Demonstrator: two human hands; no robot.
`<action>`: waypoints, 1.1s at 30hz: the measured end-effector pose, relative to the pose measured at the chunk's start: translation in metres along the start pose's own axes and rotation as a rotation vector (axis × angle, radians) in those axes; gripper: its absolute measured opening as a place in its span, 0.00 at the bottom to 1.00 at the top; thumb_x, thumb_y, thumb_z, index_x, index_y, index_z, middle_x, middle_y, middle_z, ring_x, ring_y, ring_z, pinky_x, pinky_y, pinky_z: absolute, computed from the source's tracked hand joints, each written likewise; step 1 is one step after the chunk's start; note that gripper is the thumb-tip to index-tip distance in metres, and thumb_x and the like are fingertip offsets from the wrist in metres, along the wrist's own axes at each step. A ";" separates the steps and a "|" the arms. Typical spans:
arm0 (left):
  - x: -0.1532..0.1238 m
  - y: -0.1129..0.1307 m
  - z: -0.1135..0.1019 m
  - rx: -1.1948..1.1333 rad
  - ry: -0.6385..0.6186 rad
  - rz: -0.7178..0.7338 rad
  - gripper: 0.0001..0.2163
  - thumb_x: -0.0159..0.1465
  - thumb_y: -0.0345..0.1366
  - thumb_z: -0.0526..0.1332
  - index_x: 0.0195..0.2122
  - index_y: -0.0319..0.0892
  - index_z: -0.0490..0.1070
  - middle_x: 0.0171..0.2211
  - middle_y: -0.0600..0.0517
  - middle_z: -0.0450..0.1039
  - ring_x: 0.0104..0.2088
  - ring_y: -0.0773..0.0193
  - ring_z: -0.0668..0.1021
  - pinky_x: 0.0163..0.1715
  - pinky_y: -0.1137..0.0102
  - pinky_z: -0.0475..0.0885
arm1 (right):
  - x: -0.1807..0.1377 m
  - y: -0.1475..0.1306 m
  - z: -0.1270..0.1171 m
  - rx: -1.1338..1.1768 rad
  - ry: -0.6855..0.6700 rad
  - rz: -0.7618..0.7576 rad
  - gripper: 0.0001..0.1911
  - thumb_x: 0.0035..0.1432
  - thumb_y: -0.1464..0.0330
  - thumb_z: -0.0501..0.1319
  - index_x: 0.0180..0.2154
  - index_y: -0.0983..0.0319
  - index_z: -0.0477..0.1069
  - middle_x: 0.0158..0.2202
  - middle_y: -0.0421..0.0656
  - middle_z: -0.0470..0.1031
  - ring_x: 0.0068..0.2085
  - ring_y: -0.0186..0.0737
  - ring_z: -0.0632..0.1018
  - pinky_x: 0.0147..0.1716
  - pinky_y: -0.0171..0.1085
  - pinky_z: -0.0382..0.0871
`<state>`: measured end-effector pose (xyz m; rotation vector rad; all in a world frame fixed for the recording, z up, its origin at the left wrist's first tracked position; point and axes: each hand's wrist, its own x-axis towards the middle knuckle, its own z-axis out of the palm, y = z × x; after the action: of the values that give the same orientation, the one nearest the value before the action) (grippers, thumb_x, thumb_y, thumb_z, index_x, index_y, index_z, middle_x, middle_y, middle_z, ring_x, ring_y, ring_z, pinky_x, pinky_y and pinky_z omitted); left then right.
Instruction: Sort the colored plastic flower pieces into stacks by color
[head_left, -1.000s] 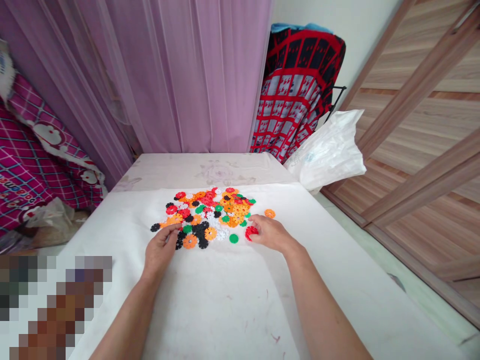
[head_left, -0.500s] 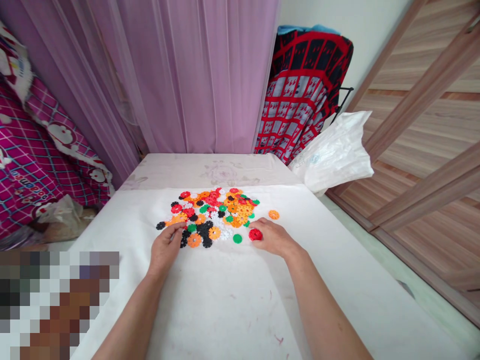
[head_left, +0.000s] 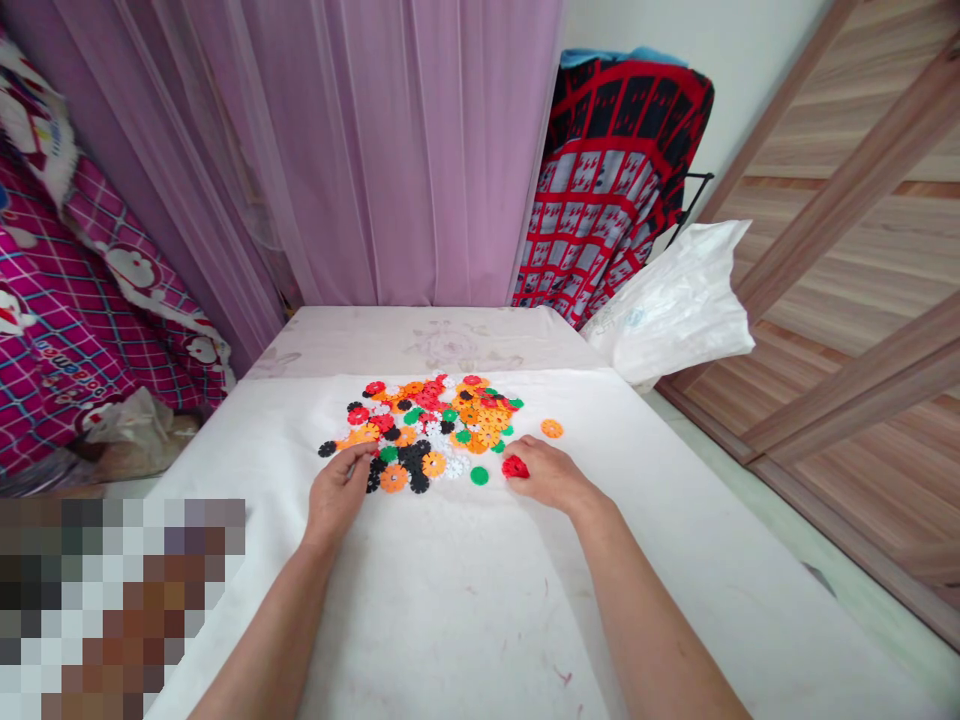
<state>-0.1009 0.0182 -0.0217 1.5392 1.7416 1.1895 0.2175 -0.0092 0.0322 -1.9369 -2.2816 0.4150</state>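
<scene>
At four o'clock of the loose, mixed disc pile (head_left: 433,428), the half-curled right hand (head_left: 551,474) holds a red piece (head_left: 514,467), the only one visibly taken; at eight, the left hand (head_left: 339,492) bends its fingers, grip unclear.

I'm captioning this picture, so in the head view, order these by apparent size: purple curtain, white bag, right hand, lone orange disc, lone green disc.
1. Purple curtain
2. White bag
3. Right hand
4. Lone orange disc and lone green disc: not ranked; they look alike, and the green one seems nearer the camera.
</scene>
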 end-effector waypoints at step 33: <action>0.001 -0.006 0.001 -0.008 0.025 0.037 0.18 0.59 0.48 0.55 0.42 0.45 0.78 0.42 0.50 0.81 0.43 0.58 0.79 0.48 0.63 0.72 | -0.002 -0.005 -0.006 -0.009 -0.073 -0.007 0.15 0.57 0.67 0.60 0.47 0.56 0.74 0.47 0.44 0.73 0.48 0.42 0.74 0.44 0.35 0.62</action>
<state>-0.1035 0.0196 -0.0272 1.5646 1.7297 1.2368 0.2146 -0.0115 0.0394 -1.9484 -2.3374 0.4829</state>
